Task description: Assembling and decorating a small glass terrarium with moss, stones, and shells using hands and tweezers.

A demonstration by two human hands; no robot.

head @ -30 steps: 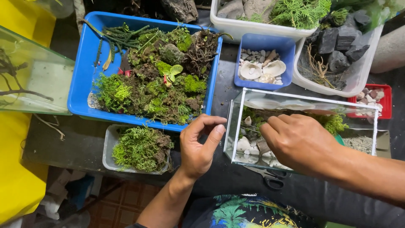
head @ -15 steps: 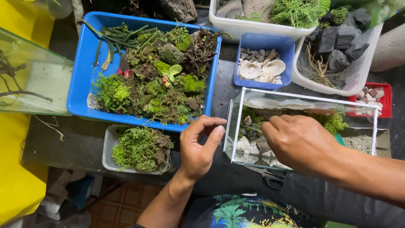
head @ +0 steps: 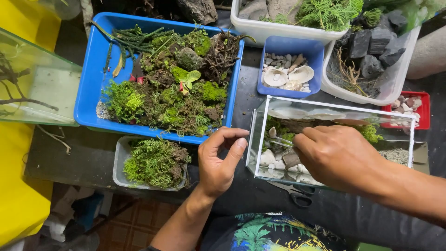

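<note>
1. The right hand (head: pixel 341 158) reaches down into a small clear glass tank (head: pixel 332 137), fingers pinched narrow around slim metal tweezers (head: pixel 282 142) whose tips point left inside the tank.
2. The left hand (head: pixel 218 162) rests against the outside of the tank's left wall, thumb and fingers curved in a loose, half-open shape; it holds nothing that can be seen.
3. The glass tank stands on a dark worktop (head: pixel 69 153) right in front of the person. Inside it lie white shells and pale stones (head: pixel 274 160), a brown piece of rock and some green moss.
4. Black-handled scissors (head: pixel 292 195) lie on the worktop just beside the tank's near wall, partly under the right hand.
5. Left of the left hand sits a small clear tub of green moss (head: pixel 155 162).
6. Behind that, a large blue tray (head: pixel 88 93) holds moss, small plants, trailing green stems and dark roots.
7. Behind the tank, a small blue tub (head: pixel 290 49) contains shells and pebbles.
8. To its right, a white tub (head: pixel 390 83) carries black rocks and dry roots; a small red tray (head: pixel 420 100) of pebbles sits beside it.
9. At the far edge another white tub (head: pixel 278 28) holds feathery green plants.
10. On the left, a larger glass tank (head: pixel 37 88) lies over a yellow surface (head: pixel 18 200).
</note>
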